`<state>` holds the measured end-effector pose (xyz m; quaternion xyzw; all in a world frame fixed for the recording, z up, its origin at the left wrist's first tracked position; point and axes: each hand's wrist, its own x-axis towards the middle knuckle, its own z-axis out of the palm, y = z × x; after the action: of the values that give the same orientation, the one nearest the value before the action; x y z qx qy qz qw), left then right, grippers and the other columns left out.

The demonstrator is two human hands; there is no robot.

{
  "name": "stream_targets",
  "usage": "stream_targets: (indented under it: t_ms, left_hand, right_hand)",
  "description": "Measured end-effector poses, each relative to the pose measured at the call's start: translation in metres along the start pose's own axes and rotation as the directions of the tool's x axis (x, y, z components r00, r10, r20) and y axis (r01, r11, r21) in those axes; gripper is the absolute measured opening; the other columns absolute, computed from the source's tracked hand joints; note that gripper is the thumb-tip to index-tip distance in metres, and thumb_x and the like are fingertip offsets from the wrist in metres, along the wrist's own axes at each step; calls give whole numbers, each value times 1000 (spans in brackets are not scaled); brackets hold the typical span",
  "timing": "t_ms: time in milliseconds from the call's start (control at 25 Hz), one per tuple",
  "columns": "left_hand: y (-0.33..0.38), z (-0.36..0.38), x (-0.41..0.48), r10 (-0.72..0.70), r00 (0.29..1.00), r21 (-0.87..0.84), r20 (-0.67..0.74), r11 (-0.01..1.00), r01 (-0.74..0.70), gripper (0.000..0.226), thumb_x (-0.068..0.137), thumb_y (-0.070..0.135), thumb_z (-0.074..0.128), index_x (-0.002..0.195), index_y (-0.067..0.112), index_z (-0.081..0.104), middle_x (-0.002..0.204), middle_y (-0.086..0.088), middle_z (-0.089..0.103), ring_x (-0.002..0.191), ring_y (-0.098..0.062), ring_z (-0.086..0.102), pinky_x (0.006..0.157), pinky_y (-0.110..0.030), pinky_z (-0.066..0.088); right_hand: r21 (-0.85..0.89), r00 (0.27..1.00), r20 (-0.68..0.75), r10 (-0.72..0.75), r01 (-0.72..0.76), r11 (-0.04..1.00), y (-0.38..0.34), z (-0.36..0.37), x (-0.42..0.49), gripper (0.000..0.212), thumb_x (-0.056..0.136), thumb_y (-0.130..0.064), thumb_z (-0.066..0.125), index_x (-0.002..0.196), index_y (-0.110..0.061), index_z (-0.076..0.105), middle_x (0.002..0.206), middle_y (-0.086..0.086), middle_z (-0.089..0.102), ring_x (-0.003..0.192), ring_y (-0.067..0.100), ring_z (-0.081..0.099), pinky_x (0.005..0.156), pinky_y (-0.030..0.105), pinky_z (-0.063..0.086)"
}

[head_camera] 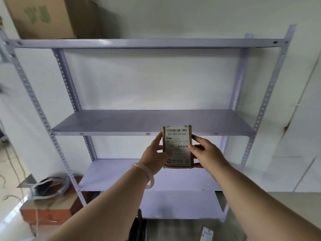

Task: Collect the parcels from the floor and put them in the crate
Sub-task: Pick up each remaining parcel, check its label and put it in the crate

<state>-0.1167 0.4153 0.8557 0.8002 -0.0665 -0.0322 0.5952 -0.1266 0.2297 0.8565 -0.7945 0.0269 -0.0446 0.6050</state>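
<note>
In the head view, you have one brown parcel [177, 145] raised in front of you, its white barcode label facing you, level with the front edge of the middle board of the grey metal shelf rack [139, 120]. Your left grip [154, 153], the one with the pale bangle [145, 174] on its wrist, is closed on the parcel's left edge, and your right grip [206, 152] is closed on the right edge, with the thumb on the label and a fingertip showing under the bottom corner. The parcel is off the floor [182, 230] and touches nothing but your hands. The step in hand looks like the carry: the pick-up is done and the drop is not. No crate can be made out with any certainty here, so your next move calls for turning your head down or aside to find it, then lowering the parcel into it and letting go with both hands. A flat packet [207, 233] with a white label lies on the floor at the bottom right edge, well apart from your hands; it is probably next to collect. A cardboard box [43, 16] sits on the rack's top board.
</note>
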Motion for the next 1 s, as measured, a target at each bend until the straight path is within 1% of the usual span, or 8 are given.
stream_targets:
  t_ms: [160,280,400,600,680,840,920,1000]
  left_hand:
    - [-53,-104,5,-58,998,-8,-22,998,58,78,82,9,56,141,52,29,117,2,62,102,-25,63,78,-47,58]
    - [-98,-181,14,-105,994,-30,-16,994,105,78,79,12,58,138,55,30,113,3,63,102,-26,64,79,-48,58]
    - [-132,-229,24,-151,989,-56,-4,987,151,77,85,9,59,140,53,28,114,6,62,104,-25,63,82,-49,57]
    - [-171,-259,44,-197,980,-79,23,977,198,76,88,8,60,143,48,27,117,3,59,104,-24,62,83,-48,57]
    - [-183,-259,56,-206,979,-80,9,975,206,76,88,9,60,144,47,26,118,2,59,101,-21,63,83,-46,57]
    - [-218,-246,75,-251,968,-68,-13,966,249,76,86,12,62,144,47,26,120,0,60,99,-22,65,79,-45,58]
    - [-240,-236,80,-290,957,-31,-10,957,289,76,87,16,62,143,50,24,117,3,61,95,-17,66,77,-39,59]
    - [-264,-225,82,-324,946,12,5,946,324,74,89,22,62,142,52,21,114,7,61,93,-10,66,71,-29,58]
  right_hand:
    - [-3,999,35,13,-13,1000,-9,116,16,42,93,-26,58,133,-36,50,104,2,67,99,27,65,73,48,60]
    - [-24,998,56,39,-37,999,-14,203,27,42,93,-27,58,133,-37,50,103,2,65,101,27,63,74,48,59]
    - [-54,996,55,70,-67,996,-12,261,38,42,93,-28,58,133,-36,50,102,0,64,99,25,64,74,47,59]
    - [-114,990,43,132,-126,986,2,306,58,44,94,-28,57,136,-35,48,101,-6,62,97,21,64,75,44,60]
    - [-137,989,53,142,-133,982,10,314,74,44,94,-30,57,136,-35,47,102,-6,62,95,20,64,75,43,60]
    - [-141,977,95,193,-179,974,46,321,99,44,94,-29,57,136,-34,47,101,-6,62,93,20,65,73,43,60]
    - [-130,961,118,250,-235,963,72,323,106,44,94,-28,57,136,-33,48,101,-4,62,94,21,65,72,44,60]
    - [-117,941,148,304,-289,950,103,328,111,43,93,-27,59,135,-34,49,101,-2,63,89,21,67,70,43,61]
